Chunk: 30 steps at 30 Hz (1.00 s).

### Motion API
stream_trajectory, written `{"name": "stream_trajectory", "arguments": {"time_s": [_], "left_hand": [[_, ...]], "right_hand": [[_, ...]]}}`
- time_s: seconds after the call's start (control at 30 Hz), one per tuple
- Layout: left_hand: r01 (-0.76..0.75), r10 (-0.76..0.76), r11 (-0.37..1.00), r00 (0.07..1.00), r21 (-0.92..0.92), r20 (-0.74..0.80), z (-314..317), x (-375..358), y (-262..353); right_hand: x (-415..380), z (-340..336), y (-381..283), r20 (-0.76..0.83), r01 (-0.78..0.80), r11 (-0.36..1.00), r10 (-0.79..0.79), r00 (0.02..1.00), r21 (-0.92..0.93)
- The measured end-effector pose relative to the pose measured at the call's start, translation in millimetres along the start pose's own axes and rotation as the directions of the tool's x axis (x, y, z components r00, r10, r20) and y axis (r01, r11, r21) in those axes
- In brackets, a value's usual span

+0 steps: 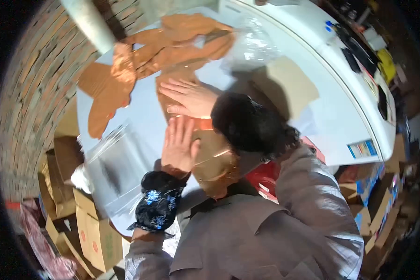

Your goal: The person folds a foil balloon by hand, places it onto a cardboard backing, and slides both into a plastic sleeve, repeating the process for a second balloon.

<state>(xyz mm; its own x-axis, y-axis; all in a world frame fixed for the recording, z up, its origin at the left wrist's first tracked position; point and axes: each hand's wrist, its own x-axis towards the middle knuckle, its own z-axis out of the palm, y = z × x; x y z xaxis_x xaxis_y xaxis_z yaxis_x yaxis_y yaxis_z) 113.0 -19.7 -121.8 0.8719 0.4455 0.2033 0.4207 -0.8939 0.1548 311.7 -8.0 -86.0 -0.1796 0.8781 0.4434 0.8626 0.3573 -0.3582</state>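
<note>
Left hand (179, 144): flat, fingers together, palm pressed on a brown leather piece (210, 158) at the near edge of the white table (331, 112); grasping nothing. Black floral cuff (156, 207) at the wrist.

Right hand (189, 98): flat, fingers spread, pressed on the far part of the same strip of leather just beyond the left hand; grasping nothing. The two hands lie close, nearly touching.

Leather piece: lies on the table under both palms, partly under clear film, so far as the glare lets one tell.

Other cut pieces (140, 65): several brown shapes spread on the far left of the table, already cut out, loose and unstacked. A judgement: cutting looks done; smoothing of this one piece is in hand, the others untouched.

Plastic sheet (116, 163): clear, hangs over the left table edge beside the left hand.

Open room: bare tabletop to the right, in sun. Cardboard boxes (95, 233) crowd the floor below the left edge; brick wall (37, 84) close behind.
</note>
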Motion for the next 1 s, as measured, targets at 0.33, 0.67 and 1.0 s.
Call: {"name": "stream_trajectory", "arguments": {"time_s": [0.33,0.67,1.0], "left_hand": [[-0.079,0.087,0.994,0.992,0.080,-0.089,8.8,-2.3,-6.1],[-0.071,0.086,0.990,0.988,0.120,-0.128,17.7,-1.7,-13.2],[-0.058,0.070,0.989,0.994,0.136,-0.087,11.9,-0.3,-10.9]], "right_hand": [[-281.6,-173.5,92.6,-0.552,-0.921,0.346,0.740,0.384,-0.178],[-295.3,-186.0,118.7,-0.527,-0.893,0.389,0.722,0.448,-0.226],[-287.6,-194.1,98.2,-0.474,-0.923,0.351,0.793,0.383,-0.158]]}}
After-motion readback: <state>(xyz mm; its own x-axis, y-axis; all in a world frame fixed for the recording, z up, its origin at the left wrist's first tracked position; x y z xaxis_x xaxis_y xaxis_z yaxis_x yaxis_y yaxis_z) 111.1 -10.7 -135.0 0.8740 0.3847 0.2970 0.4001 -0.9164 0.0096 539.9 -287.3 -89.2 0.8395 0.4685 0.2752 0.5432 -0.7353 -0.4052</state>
